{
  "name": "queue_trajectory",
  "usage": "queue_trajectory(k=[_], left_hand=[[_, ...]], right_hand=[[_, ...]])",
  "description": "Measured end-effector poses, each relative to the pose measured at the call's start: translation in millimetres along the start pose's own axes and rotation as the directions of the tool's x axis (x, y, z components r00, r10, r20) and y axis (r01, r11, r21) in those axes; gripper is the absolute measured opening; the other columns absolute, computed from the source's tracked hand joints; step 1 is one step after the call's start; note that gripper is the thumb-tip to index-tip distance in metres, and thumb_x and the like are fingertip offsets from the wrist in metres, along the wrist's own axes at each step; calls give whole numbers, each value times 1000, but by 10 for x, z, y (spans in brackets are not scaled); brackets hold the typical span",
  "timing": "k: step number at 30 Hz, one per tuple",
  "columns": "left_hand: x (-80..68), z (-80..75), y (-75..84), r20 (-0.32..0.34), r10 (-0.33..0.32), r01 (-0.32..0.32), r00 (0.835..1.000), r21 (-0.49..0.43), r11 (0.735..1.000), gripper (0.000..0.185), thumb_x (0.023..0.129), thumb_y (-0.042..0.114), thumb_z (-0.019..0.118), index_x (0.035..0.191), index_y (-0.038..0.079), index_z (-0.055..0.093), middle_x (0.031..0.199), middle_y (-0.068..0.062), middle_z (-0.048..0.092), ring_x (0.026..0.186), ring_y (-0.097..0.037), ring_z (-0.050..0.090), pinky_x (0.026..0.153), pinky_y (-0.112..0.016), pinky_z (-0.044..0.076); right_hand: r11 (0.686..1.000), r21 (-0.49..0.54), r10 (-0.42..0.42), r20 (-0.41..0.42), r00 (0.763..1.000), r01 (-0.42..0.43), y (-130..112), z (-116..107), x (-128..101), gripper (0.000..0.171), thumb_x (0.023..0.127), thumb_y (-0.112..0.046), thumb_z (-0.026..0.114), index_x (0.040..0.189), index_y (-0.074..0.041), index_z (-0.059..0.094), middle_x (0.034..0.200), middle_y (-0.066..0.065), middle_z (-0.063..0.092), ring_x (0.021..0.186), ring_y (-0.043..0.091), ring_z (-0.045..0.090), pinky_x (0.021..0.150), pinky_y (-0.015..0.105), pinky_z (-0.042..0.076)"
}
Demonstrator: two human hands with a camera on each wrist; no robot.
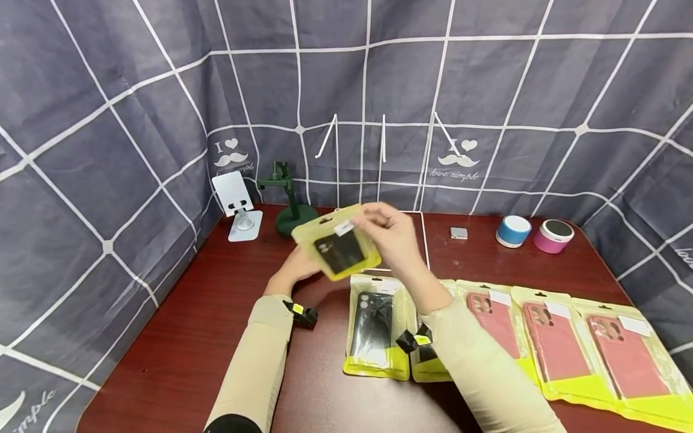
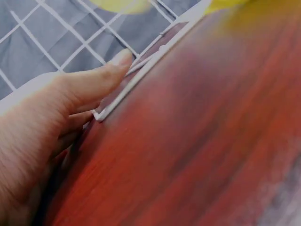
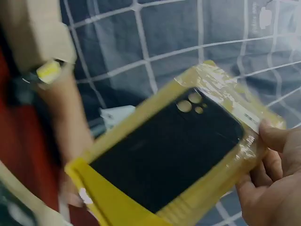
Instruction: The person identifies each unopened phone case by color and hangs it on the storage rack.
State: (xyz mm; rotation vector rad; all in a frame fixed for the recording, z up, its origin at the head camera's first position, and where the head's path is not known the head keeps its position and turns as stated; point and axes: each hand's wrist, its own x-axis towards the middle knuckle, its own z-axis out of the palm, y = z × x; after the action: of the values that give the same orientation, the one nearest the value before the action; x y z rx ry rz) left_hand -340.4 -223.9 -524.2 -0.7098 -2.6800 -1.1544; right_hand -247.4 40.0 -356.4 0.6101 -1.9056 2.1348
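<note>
My right hand (image 1: 394,237) pinches the top edge of a clear, yellow-bottomed bag holding a black phone case (image 1: 341,249), raised above the table and tilted. In the right wrist view, thumb and fingers grip the bag beside its white label, and the black case (image 3: 164,150) shows camera holes. Partly behind the bag is my left hand (image 1: 299,264). The left wrist view shows that hand (image 2: 70,99) with its thumb stretched out and nothing in its grasp, near the base of a white wire rack (image 2: 136,84).
Bagged black cases (image 1: 373,331) and bagged pink cases (image 1: 554,343) lie in a row at front right, partly under my right forearm. A white phone stand (image 1: 233,192) and green stand (image 1: 292,204) are back left. Blue (image 1: 512,233) and pink (image 1: 551,237) speakers stand back right.
</note>
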Motion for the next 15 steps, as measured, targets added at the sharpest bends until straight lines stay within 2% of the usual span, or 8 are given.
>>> queue_trajectory(k=[2, 4, 5, 7, 8, 9, 14, 15], left_hand=[[19, -7, 209, 49, -45, 40, 998, 92, 995, 71, 79, 51, 82, 136, 11, 64, 141, -13, 59, 135, -29, 49, 115, -46, 33], [40, -18, 341, 98, -75, 57, 992, 175, 983, 79, 79, 54, 81, 142, 11, 60, 150, -10, 51, 145, -27, 38, 120, -46, 23], [50, -22, 349, 118, -83, 60, 989, 186, 981, 83, 79, 54, 82, 145, 11, 56, 155, -8, 45, 148, -26, 31, 122, -46, 17], [44, -32, 392, 135, -105, 76, 985, 204, 976, 90, 79, 55, 81, 150, 9, 50, 158, -6, 39, 151, -25, 25, 123, -46, 15], [42, -32, 384, 135, -111, 82, 985, 204, 976, 92, 78, 57, 81, 151, 11, 48, 159, -6, 38, 151, -24, 25, 123, -46, 15], [39, -30, 377, 137, -121, 91, 983, 205, 974, 95, 77, 58, 81, 152, 11, 46, 160, -6, 37, 151, -24, 24, 123, -46, 15], [3, -15, 320, 129, -152, 126, 980, 194, 973, 106, 74, 73, 74, 157, 17, 39, 162, -5, 32, 152, -29, 21, 121, -50, 20], [-3, -12, 316, 126, -152, 127, 980, 188, 974, 107, 73, 75, 73, 157, 18, 39, 162, -5, 32, 152, -30, 21, 120, -51, 21]], right_hand=[[997, -26, -78, -68, 995, 77, -149, -99, 52, 14, 88, -6, 77, 101, -3, 74, 88, 0, 77, 74, 15, 69, 67, 28, 57], [990, -15, -138, -133, 981, 137, -273, -204, 114, 10, 88, -5, 77, 97, -5, 75, 89, 1, 77, 74, 14, 69, 67, 26, 56], [987, -11, -162, -163, 973, 162, -325, -256, 148, 8, 88, -5, 77, 96, -5, 76, 88, 2, 77, 73, 13, 69, 67, 25, 56], [980, 5, -191, -220, 957, 196, -409, -347, 219, 7, 87, -5, 79, 94, -5, 76, 86, 3, 77, 72, 12, 68, 67, 23, 55], [977, 1, -207, -242, 948, 214, -440, -390, 257, 7, 87, -5, 79, 94, -4, 76, 85, 4, 76, 71, 12, 68, 74, 21, 54], [976, 1, -212, -258, 943, 220, -461, -426, 294, 9, 87, -5, 80, 94, -2, 76, 84, 4, 76, 71, 12, 67, 75, 21, 53], [974, -117, -219, -315, 923, 192, -478, -542, 441, 18, 87, -13, 81, 97, 1, 75, 81, 2, 74, 74, 12, 66, 79, 22, 52], [976, -130, -208, -324, 923, 174, -458, -557, 466, 19, 87, -15, 81, 97, 0, 75, 82, 1, 74, 75, 12, 65, 73, 23, 53]])
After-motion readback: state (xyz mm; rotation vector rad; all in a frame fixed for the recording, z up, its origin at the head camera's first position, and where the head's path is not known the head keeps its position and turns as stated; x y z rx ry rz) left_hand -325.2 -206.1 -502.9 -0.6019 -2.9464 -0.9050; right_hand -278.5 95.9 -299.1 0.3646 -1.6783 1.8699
